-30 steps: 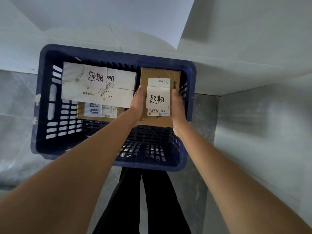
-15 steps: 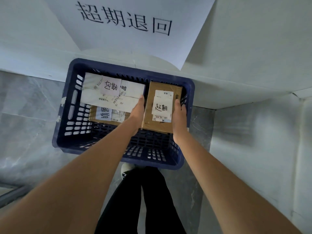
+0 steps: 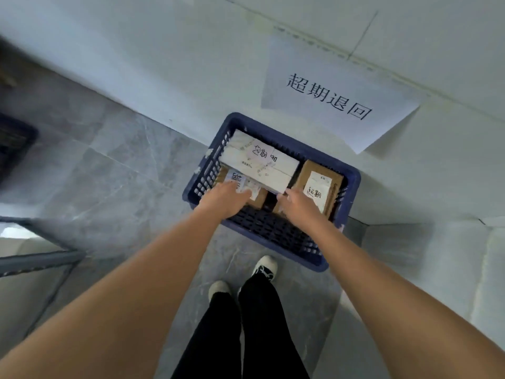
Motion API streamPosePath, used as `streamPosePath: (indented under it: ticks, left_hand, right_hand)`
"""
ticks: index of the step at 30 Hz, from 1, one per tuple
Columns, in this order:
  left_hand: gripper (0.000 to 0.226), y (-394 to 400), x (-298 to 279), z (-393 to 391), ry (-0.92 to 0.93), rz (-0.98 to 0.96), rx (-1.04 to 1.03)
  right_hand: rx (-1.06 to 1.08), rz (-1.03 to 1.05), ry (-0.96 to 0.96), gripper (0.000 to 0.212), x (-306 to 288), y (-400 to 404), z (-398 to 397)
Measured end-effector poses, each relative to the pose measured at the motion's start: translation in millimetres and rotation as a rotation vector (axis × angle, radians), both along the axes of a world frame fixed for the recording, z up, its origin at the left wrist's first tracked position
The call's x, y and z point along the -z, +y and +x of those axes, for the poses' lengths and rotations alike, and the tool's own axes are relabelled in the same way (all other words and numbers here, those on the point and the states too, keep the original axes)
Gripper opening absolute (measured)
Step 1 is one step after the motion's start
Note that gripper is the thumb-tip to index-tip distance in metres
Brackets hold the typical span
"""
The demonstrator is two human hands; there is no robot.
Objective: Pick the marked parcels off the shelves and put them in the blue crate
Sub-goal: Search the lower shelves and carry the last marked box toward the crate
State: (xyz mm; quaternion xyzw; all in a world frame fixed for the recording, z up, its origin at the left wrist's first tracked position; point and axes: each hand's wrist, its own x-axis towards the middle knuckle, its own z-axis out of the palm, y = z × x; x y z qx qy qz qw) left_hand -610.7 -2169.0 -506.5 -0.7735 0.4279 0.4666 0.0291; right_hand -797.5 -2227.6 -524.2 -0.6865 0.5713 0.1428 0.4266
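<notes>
A blue crate with slotted walls sits on a grey tiled floor, pushed against a white wall. Inside it lie three parcels. A brown cardboard parcel with a white label bearing handwritten characters lies along the crate's right side. A white parcel, also carrying a handwritten label, lies across the far part of the crate, partly on top of a second brown parcel at the near left.

The person's two bare arms reach down into the crate. The left hand rests over the near-left brown parcel, fingers extended and relaxed, gripping nothing. The right hand hovers at the near end of the right-hand brown parcel, fingers loosely spread and released; whether it touches the cardboard cannot be told.

On the wall above the crate hangs a white paper sign printed with large black characters. Below the arms, black trousers and two light shoes stand on the floor just in front of the crate. A dark metal frame shows at the left edge.
</notes>
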Motion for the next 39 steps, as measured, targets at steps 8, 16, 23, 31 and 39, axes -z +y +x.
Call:
streamPosePath:
  ticks: [8, 16, 23, 31, 39]
  left_hand:
    - [0.070, 137.0, -46.2, 108.5, -0.084, 0.018, -0.380]
    - [0.058, 250.6, -106.2, 173.7, -0.119, -0.104, -0.882]
    - [0.070, 404.6, -147.3, 194.1, -0.190, -0.118, -1.184]
    - [0.067, 613.0, -127.1, 182.3, -0.175, -0.163, -1.536]
    - [0.049, 791.3, -108.9, 154.9, -0.199, -0.130, -1.701]
  right_hand:
    - [-0.407, -0.004, -0.009, 0.058, -47.1, 68.3, 146.2]
    - [-0.881, -0.052, -0.062, 0.060, -104.1, 166.3, 288.2]
    - [-1.237, -0.105, -0.139, 0.054, -138.5, 297.9, 361.8]
    - [-1.454, -0.062, -0.150, 0.054, -144.3, 476.7, 390.8]
    - [-1.456, 0.024, -0.159, 0.057, -100.5, 666.1, 398.4]
